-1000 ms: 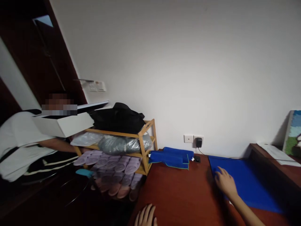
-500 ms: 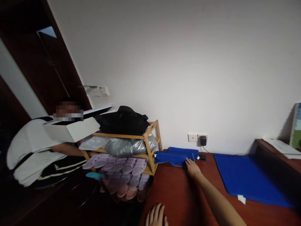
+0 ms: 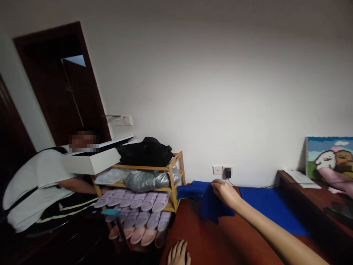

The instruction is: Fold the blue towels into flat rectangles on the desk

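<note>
My right hand pinches the upper edge of a blue cloth, which hangs down blurred by motion above the red-brown wooden tabletop. Behind it, another stretch of blue cloth lies by the wall; whether the two are one piece I cannot tell. My left hand rests on the tabletop at the bottom of the view, fingers stretched out, holding nothing. To the right, a flat blue cloth is spread on the table, partly behind my right forearm.
Left of the table stands a wooden rack with purple slippers, plastic-wrapped items and a black bag. A person in a white shirt bends beside a white box. A plugged-in adapter and a picture are at the wall.
My right hand has closed on the blue cloth and lifted it off the table toward me, so it now hangs. My left hand stays on the tabletop. The view has shifted right.
</note>
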Demonstrator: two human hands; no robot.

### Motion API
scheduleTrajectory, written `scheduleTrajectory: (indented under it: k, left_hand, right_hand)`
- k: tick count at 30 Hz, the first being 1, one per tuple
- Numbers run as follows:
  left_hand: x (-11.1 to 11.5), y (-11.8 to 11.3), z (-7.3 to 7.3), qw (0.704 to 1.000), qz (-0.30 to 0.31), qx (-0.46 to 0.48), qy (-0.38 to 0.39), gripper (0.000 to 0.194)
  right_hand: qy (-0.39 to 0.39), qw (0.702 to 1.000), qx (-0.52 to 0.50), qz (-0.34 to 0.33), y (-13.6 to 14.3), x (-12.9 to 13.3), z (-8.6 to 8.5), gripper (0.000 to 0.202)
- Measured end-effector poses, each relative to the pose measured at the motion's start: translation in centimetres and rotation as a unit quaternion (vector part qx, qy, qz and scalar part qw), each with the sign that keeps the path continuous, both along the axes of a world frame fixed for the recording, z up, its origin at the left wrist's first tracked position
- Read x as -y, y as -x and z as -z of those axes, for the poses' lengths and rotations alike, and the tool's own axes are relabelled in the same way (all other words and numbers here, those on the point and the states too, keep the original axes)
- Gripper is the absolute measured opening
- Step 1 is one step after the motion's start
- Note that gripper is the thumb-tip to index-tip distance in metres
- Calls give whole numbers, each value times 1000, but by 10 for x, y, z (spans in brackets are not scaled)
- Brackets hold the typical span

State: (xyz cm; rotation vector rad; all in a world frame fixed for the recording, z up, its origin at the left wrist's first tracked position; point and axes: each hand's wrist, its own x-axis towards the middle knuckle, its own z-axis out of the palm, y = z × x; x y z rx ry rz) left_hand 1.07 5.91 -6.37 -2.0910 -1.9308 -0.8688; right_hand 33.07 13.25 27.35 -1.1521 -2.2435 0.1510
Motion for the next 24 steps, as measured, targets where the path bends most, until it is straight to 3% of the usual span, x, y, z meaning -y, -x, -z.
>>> scheduleTrajectory:
  k: [3, 5, 8, 10, 12, 15, 16, 18, 21, 24]
  left_hand:
    - [10, -10, -33, 995, 12, 100, -3, 36]
    - [19, -28, -66, 980, 14, 198, 0, 31]
    - [44, -80, -141, 926, 37, 376, 22, 47]
    - [75, -127, -201, 876, 100, 472, 20, 57]
    - [111, -174, -259, 823, 217, 524, 34, 55]
    - [155, -221, -324, 742, 313, 582, 111, 54]
    - [164, -229, -336, 730, 317, 594, 120, 55]
    - [174, -236, -347, 724, 300, 610, 117, 58]
    - [177, -232, -345, 719, 270, 633, 93, 56]
    - [183, -226, -341, 685, 279, 666, 93, 50]
  right_hand:
    - [35, 999, 2, -6, -25, 56, -42, 27]
    - [50, 999, 4, 2, -41, 86, -64, 24]
    - [87, 996, -1, 12, -58, 121, -87, 19]
    - [108, 994, -12, 16, -64, 140, -96, 18]
    - [124, 992, -22, 11, -66, 159, -102, 20]
    - [145, 989, -29, -11, -65, 187, -106, 24]
    - [149, 988, -38, -15, -65, 197, -106, 25]
    - [158, 985, -67, -19, -63, 215, -104, 26]
    - [192, 971, -136, -30, -61, 236, -96, 22]
    - [241, 941, -231, -50, -60, 250, -85, 26]
